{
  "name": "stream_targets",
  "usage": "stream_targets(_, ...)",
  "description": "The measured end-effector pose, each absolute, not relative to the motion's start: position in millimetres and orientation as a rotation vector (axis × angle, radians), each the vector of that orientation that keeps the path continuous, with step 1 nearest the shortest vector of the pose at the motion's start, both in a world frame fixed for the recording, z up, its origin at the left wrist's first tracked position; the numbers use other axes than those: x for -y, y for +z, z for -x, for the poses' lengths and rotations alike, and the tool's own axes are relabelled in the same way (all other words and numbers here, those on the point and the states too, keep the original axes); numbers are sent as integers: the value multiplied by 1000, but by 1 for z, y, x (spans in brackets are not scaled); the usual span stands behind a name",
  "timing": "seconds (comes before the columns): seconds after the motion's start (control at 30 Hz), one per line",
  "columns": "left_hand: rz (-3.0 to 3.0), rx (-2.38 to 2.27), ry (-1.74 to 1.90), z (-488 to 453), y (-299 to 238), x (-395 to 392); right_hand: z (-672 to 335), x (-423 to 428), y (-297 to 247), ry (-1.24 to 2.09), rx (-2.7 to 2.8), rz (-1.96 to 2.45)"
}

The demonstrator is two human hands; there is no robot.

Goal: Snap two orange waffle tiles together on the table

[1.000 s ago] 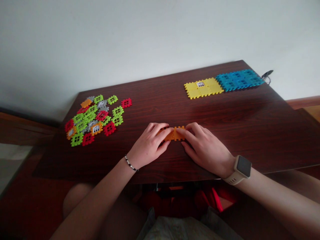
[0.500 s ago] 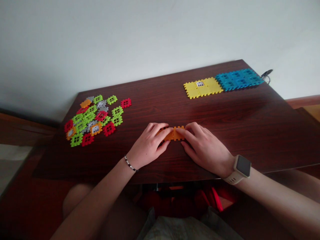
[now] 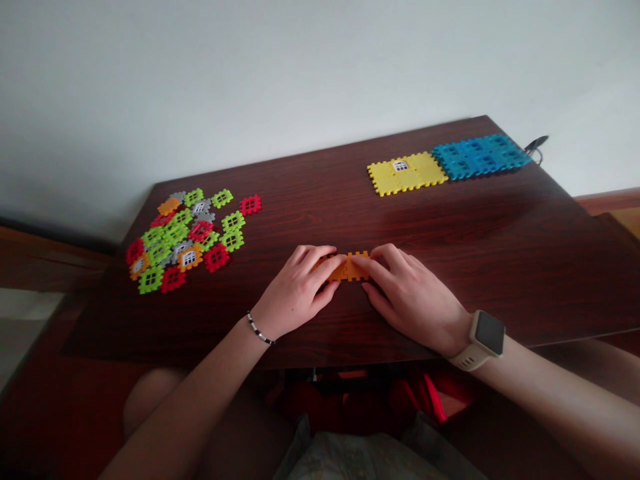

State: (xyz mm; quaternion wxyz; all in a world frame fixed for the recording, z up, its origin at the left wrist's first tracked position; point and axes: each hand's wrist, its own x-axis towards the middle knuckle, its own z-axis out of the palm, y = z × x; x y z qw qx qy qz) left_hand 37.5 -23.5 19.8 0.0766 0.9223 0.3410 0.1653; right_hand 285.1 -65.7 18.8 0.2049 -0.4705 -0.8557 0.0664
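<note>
Two orange toothed tiles (image 3: 349, 267) lie edge to edge on the dark wooden table (image 3: 450, 233), near its front edge. My left hand (image 3: 299, 291), a beaded bracelet at the wrist, pinches the left tile with curled fingers. My right hand (image 3: 413, 298), wearing a white smartwatch, pinches the right tile. Both hands rest on the tabletop and hide most of the tiles.
A loose pile of green, red, grey and orange tiles (image 3: 185, 237) lies at the table's left. A joined yellow panel (image 3: 407, 173) and a joined blue panel (image 3: 480, 156) lie at the far right, a dark cable (image 3: 535, 144) beyond them. A white wall stands behind.
</note>
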Motion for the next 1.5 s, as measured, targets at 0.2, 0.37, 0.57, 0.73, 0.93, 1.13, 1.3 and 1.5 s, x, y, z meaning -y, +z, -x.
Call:
stream_targets(0.2,-2772,-1023,493,-37,19,24,-285,66,20,184,2389,1317)
stream_targets(0.37,-2786,-1027,483,-38,19,24,-285,66,20,188,2393,1321)
stream_targets(0.57,-2793,-1026,482,-37,20,25,-284,66,21,180,2391,1331)
stream_targets(0.73,-2790,-1028,470,-36,21,25,-284,66,22,181,2396,1333)
stream_targets(0.93,-2788,-1025,468,-36,21,25,-284,66,23,186,2394,1343)
stream_targets(1.13,-2781,-1033,455,-36,21,25,-284,66,23,184,2398,1345)
stream_targets(1.3,-2791,-1039,440,-37,22,26,-284,66,23,172,2405,1343)
stream_targets(1.5,-2793,-1035,438,-37,23,26,-284,66,23,169,2402,1354)
